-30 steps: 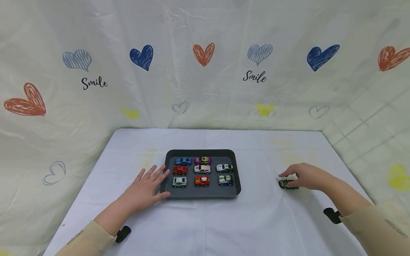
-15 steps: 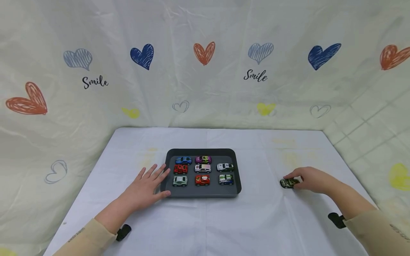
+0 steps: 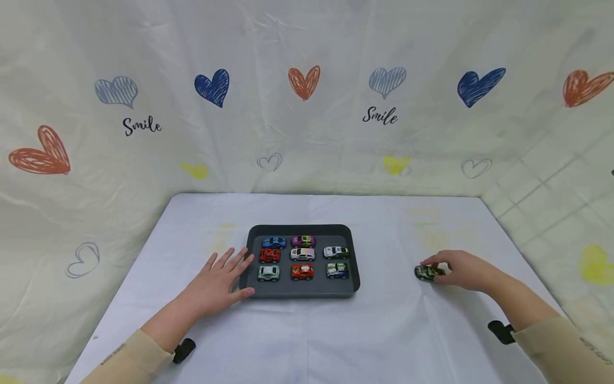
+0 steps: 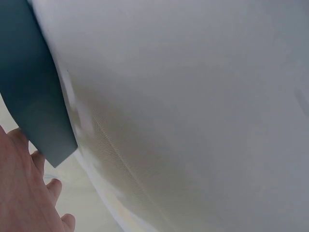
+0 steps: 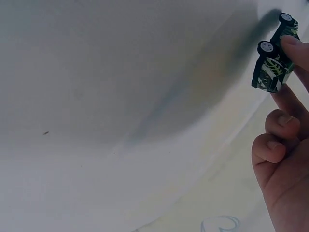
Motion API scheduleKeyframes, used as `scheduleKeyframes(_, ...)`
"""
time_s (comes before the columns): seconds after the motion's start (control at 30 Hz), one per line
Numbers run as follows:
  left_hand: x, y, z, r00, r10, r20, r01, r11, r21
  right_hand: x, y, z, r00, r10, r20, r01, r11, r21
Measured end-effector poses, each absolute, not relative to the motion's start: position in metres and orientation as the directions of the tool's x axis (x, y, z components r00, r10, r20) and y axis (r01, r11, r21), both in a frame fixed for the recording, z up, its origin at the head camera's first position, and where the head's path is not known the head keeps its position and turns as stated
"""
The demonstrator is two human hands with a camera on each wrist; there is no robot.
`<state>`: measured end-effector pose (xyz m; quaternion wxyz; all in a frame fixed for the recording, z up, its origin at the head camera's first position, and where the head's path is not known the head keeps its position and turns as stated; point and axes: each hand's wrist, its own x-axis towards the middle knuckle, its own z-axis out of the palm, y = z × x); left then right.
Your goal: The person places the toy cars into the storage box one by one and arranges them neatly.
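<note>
Right hand fingers pinch a green car on the worktop, apparently to lift it; left hand fingers spread flat, steadying the tray.

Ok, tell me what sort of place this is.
Probably a staged tabletop set, not a lived-in room. A table under a white cloth is walled by a heart-printed "Smile" sheet. On it sits a grey tray of toy cars; the right hand pinches a green car, the left hand touches the tray.
</note>
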<state>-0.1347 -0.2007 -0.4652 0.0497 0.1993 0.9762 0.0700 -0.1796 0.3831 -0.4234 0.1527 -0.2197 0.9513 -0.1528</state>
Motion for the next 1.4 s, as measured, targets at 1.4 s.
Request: scheduleKeyframes(1.4, -0.132, -0.197, -0.457, -0.91, 0.41, -0.062, 0.396, 0.903, 0.166, -0.251, 0.22, -0.394, -0.792, -0.606, -0.076, -0.527, 0.74, -0.418)
